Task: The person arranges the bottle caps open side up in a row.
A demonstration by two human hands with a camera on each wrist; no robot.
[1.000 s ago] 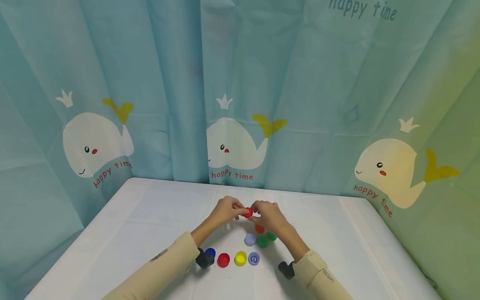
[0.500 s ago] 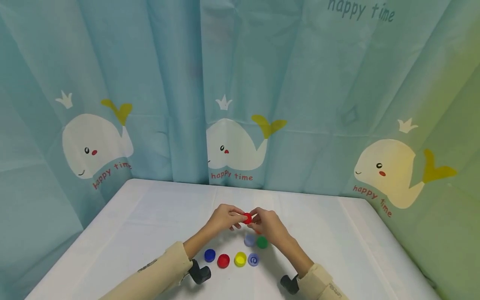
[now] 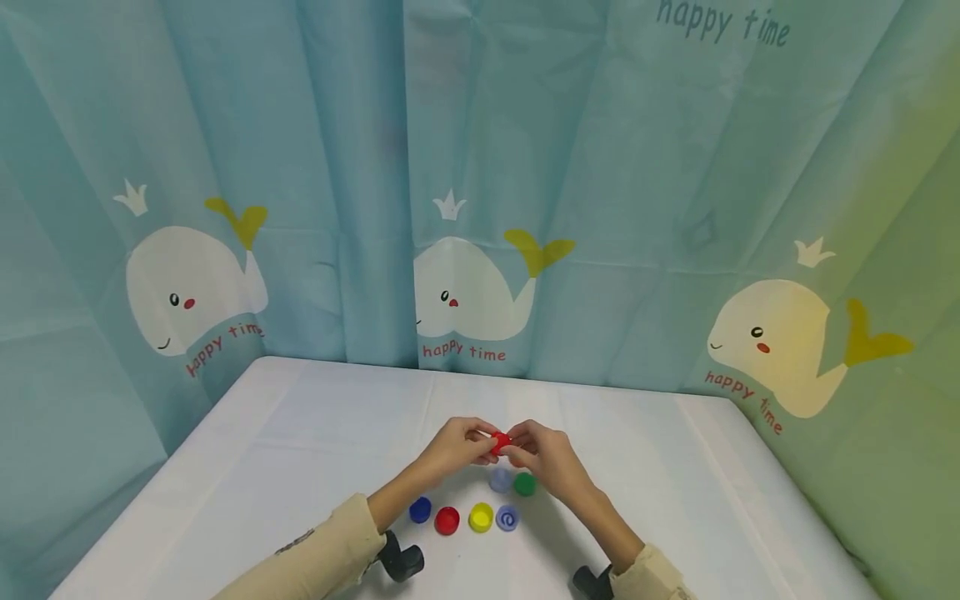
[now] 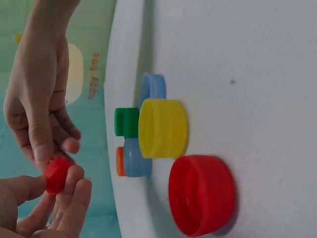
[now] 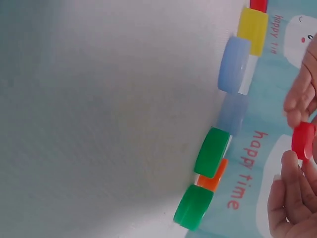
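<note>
1. Red round plastic cap (image 3: 501,443) is raised above the white tabletop (image 3: 315,433), beyond the hollow yellow plastic cap (image 3: 481,518).
2. Left hand (image 3: 459,443) pinches it between thumb and fingers; right hand (image 3: 551,458) grips its opposite edge, probably because two holds keep so small a piece steady.
3. Hollow red plastic cap (image 3: 447,521) rests left of the yellow one, perhaps set apart so that fingers can get around it.
4. Vivid and slightly glossy, the raised piece has a rounded rim, partly hidden by fingertips.

whale-print curtains (image 3: 480,150) screen off this space around a white table (image 3: 315,433)
</note>
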